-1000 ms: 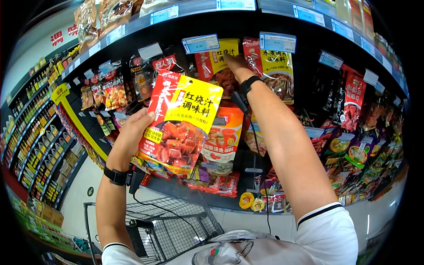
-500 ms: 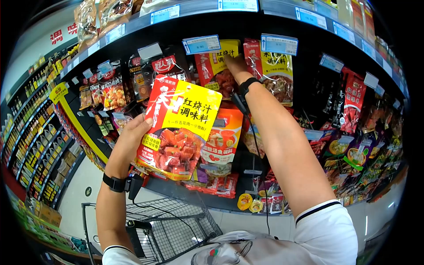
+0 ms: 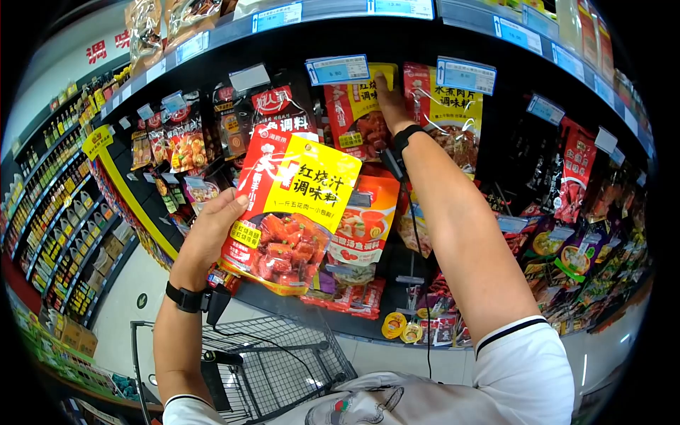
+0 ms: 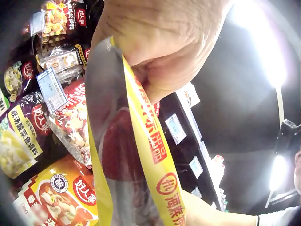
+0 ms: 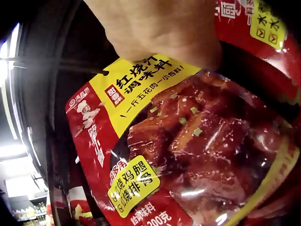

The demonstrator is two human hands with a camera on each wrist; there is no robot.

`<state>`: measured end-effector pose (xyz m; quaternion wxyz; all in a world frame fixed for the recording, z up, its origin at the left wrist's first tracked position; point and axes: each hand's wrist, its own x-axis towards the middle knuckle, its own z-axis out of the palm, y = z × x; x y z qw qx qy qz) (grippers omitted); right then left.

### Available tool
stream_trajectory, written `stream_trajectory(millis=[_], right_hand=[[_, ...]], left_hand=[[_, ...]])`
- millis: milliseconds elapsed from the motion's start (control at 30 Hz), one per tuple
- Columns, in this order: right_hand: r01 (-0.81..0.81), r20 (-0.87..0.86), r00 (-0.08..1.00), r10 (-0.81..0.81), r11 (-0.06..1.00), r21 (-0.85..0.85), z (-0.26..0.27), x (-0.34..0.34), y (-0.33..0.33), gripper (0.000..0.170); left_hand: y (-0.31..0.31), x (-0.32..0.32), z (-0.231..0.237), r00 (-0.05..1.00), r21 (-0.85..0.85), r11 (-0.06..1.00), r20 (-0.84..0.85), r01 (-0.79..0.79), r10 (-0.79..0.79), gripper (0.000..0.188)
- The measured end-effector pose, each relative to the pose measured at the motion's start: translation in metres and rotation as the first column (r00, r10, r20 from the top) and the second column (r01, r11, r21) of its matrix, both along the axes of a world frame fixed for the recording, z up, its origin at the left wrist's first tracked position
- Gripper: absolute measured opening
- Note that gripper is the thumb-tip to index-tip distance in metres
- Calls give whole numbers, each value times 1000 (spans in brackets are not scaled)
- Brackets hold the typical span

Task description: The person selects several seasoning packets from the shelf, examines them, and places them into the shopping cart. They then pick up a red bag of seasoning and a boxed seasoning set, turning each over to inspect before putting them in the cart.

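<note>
A red and yellow seasoning pouch (image 3: 283, 212) with braised meat pictured on its front is in my left hand (image 3: 212, 223), which grips its left edge, thumb on the front. The left wrist view shows this pouch (image 4: 155, 141) edge-on below the hand (image 4: 164, 42). My right hand (image 3: 392, 103) reaches under the shelf and holds the upper right edge of a matching pouch (image 3: 350, 117) hanging there. Close up in the right wrist view, that hanging pouch (image 5: 188, 136) lies beneath my hand (image 5: 160, 30), its fingertips hidden.
A blue price tag (image 3: 338, 69) hangs before the hanging pouch's top. To its right hangs another red and yellow pouch (image 3: 450, 120); an orange pouch (image 3: 368, 216) hangs below. The shelf edge (image 3: 467, 18) runs overhead. A wire shopping cart (image 3: 276, 361) stands below me.
The head view has swung slightly, shifting the shelf rightward. The held pouch sits a little lower against the shelf. My right thumb shows more plainly at the hanging pouch.
</note>
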<state>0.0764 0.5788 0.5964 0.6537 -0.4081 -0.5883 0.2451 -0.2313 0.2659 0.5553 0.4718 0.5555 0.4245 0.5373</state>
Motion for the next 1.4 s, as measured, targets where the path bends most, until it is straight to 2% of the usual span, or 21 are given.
stream_trajectory(millis=[67, 233, 333, 400, 500, 600, 700, 800, 900, 1000, 1100, 1200, 1300, 1400], right_hand=[[25, 1, 1000, -25, 999, -26, 2, 2, -7, 79], [-141, -82, 986, 142, 990, 21, -6, 6, 21, 77], [-117, -52, 992, 119, 992, 40, -6, 6, 16, 81], [-81, 25, 996, 81, 996, 25, -4, 8, 16, 93], [5, 16, 1000, -5, 1000, -5, -2, 2, 15, 96], [93, -3, 996, -94, 992, -87, 2, -2, 9, 83], [70, -4, 998, -70, 993, -94, 1, -3, 11, 79], [20, -8, 1000, -20, 1000, -4, 0, -5, 1, 84], [-24, -83, 996, 23, 1000, -7, 2, -8, -14, 73], [101, -118, 987, -113, 990, -101, 3, -14, -20, 62], [93, -141, 984, -113, 986, -140, 6, -15, -34, 55], [180, -95, 976, -194, 973, -144, 10, -16, -56, 48], [49, -202, 977, -68, 994, -98, 4, -10, -51, 41], [-104, -180, 977, 117, 991, 80, -11, 1, -33, 37]], left_hand=[[1, -1, -1, 1000, 3, 1000, 1, -4, 4, 35], [-1, -4, -2, 1000, -19, 1000, 9, -25, 25, 36], [-1, -7, -4, 1000, -28, 999, 3, -27, 27, 37], [2, -10, -8, 999, -24, 999, -6, -40, 40, 38], [2, -7, -8, 1000, -18, 1000, 9, -22, 22, 37], [3, -8, -10, 1000, -13, 1000, 22, -8, 9, 36], [2, -7, -10, 1000, -13, 1000, 2, -6, 6, 36], [1, -5, -12, 1000, -15, 1000, 29, 1, 0, 36], [-1, -3, -13, 999, -11, 1000, 31, 10, -10, 36], [-4, -3, -13, 1000, -9, 1000, -4, 5, -5, 36], [-5, 1, -15, 1000, 17, 1000, 8, -1, 1, 36], [-10, 5, -12, 1000, 14, 1000, -22, 10, -10, 36], [-10, 6, -16, 1000, 14, 1000, -1, 26, -26, 35], [-12, 8, -21, 999, 23, 999, 29, 39, -40, 34]])
